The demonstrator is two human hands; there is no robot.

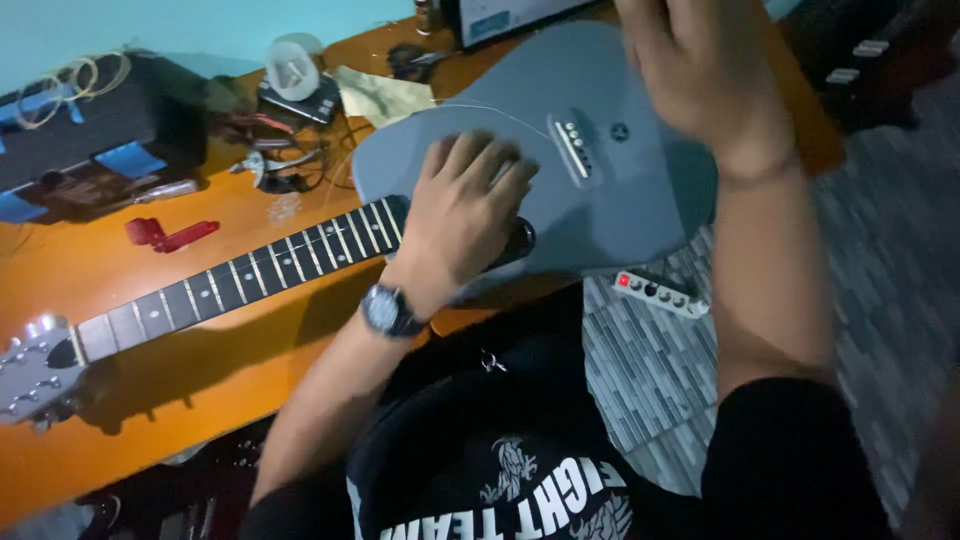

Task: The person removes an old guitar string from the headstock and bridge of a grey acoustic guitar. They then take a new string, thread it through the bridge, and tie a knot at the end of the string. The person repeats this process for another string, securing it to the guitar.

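2 bare hands work over a grey guitar (600, 190) that lies flat across an orange tabletop (130, 280). The left hand (465, 205), with a dark wristwatch (388, 312) on its wrist, rests palm down on the guitar's body where the neck joins it, over the sound hole; its grip is released, fingers spread and pressing flat on the grey top, closed on nothing. The right hand (700, 70) is raised above the lower part of the body, near the far edge of the tabletop; it is blurred and seen from the back, so I cannot tell whether its grip is clenched or loose. A thin wire string (500, 112) curves across the body toward the bridge (573, 148), which carries a row of pale pins.

The fretboard (250, 270) runs toward the left edge of the tabletop and ends in a silver headstock (35, 370) near the near-left corner. Beyond the neck lie a red tool (170, 235), a pair of pliers (275, 165) and loose wires. A crumpled paper (380, 95) and a clear plastic piece (293, 65) sit near the far edge. Coiled strings (75, 80) rest on a dark case (90, 130) at the far-left corner. A white power strip (662, 292) lies on the tiled floor (880, 250) beside the guitar's lower edge.
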